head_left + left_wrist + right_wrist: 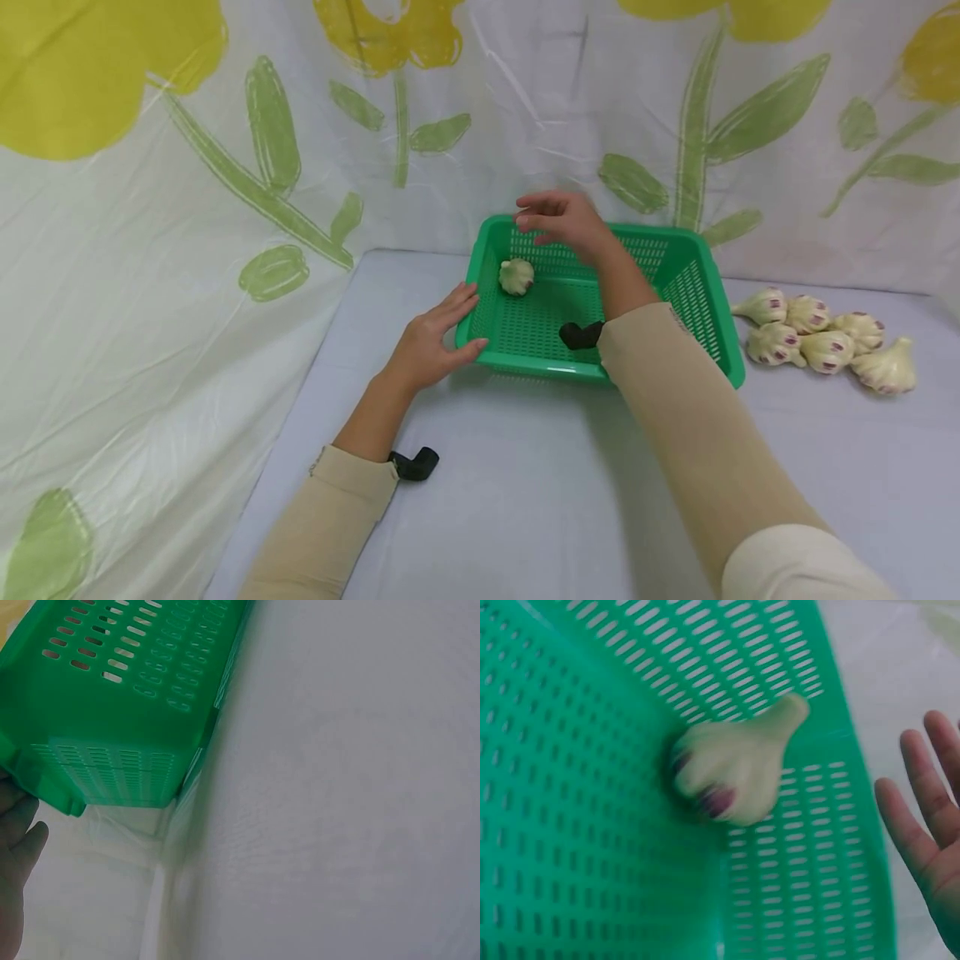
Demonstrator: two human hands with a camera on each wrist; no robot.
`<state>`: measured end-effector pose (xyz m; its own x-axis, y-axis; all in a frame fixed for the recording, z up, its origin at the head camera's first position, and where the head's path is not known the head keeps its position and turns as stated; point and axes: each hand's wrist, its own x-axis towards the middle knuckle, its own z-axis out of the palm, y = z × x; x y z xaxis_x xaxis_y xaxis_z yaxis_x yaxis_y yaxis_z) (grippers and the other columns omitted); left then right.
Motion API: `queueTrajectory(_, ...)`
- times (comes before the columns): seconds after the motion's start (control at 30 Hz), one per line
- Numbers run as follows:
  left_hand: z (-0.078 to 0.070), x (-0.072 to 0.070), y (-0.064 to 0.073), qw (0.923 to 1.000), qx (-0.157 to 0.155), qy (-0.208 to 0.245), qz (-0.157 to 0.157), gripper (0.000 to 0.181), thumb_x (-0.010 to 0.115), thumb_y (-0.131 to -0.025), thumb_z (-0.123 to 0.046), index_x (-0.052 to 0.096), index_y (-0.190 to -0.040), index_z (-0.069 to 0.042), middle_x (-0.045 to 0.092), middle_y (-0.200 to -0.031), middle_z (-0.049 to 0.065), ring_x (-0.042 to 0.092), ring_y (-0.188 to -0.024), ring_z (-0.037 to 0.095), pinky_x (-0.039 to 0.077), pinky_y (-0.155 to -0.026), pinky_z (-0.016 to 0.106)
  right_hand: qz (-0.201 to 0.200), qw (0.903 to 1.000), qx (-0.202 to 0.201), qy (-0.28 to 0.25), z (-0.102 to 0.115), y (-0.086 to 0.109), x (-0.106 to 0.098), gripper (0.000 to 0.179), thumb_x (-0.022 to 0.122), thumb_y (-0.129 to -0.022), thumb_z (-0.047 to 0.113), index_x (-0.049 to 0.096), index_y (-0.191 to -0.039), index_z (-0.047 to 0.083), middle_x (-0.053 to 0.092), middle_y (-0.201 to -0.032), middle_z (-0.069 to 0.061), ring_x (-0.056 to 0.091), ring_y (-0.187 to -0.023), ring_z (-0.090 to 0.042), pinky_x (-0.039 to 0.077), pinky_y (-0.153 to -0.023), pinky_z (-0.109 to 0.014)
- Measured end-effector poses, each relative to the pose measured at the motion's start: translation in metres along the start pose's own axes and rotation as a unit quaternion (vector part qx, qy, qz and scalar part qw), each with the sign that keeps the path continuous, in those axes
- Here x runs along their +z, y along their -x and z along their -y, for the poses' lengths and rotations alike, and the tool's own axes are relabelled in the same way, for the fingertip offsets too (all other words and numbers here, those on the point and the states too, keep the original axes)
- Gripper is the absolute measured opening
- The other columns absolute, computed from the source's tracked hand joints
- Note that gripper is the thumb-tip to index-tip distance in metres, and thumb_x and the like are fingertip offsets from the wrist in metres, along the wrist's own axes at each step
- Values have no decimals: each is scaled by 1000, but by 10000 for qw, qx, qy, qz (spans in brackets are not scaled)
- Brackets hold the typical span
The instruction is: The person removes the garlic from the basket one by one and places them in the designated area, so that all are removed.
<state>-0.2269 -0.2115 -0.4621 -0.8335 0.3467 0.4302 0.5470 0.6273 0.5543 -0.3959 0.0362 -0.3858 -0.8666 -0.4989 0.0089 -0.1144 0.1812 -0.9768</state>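
A green plastic basket with slotted walls stands on the table. One garlic bulb, pale with purple patches, lies inside it near the back left corner; the right wrist view shows the same garlic bulb from close by, its stem toward the corner. My left hand touches the basket's left end, fingers extended along the rim and thumb at the front corner. Above the back rim hovers my right hand, fingers loosely spread and holding nothing. In the right wrist view that hand appears beside the rim, palm visible.
Several more garlic bulbs lie grouped on the table right of the basket. White sheeting printed with yellow flowers hangs behind and at the left. A black wrist camera sits at the left cuff, and another camera at the right.
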Motion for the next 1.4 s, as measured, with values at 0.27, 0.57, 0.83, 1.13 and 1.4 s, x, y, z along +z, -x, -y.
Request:
queueTrajectory(0.27,-1,0,-1,10000,-3,21,9,66,71,-89,-34,49,-145,-7,41,-155,1,34,-146,17,39,-113,43,691,9918,648,852,-16,0,-1,53,70,-93,29,56,-139,9,58,-139,-10,52,-130,-23,42,-109,-46)
queueTrajectory(0.57,-1,0,-1,10000,-50,-19,61,66,70,-89,-35,49,-145,-8,41,-155,1,34,-146,16,39,-113,43,1438,9739,1072,1394,-33,-2,-1,56,67,-95,29,49,-146,15,44,-153,-3,37,-143,-24,34,-115,-48)
queueTrajectory(0.83,1,1,-1,10000,-16,2,8,65,70,-89,-34,50,-145,-7,42,-155,1,35,-146,16,40,-112,42,1659,9632,1311,1663,-37,-3,1,48,61,-97,39,58,-140,19,42,-154,-2,32,-146,-23,31,-115,-55)
queueTrajectory(1.13,0,1,-1,10000,27,32,-23,65,71,-89,-34,51,-144,-5,42,-154,1,35,-145,16,40,-112,44,1554,9620,1364,1782,-40,-3,1,49,66,-93,44,66,-129,11,50,-149,-4,37,-143,-28,33,-113,-58)
queueTrajectory(1.4,0,1,-1,10000,15,-25,-16,65,71,-88,-32,51,-143,-4,42,-155,1,35,-146,15,40,-112,43,1458,9531,1308,2308,-39,-3,6,42,76,-85,42,69,-113,11,59,-131,-5,51,-118,-24,44,-101,-47)
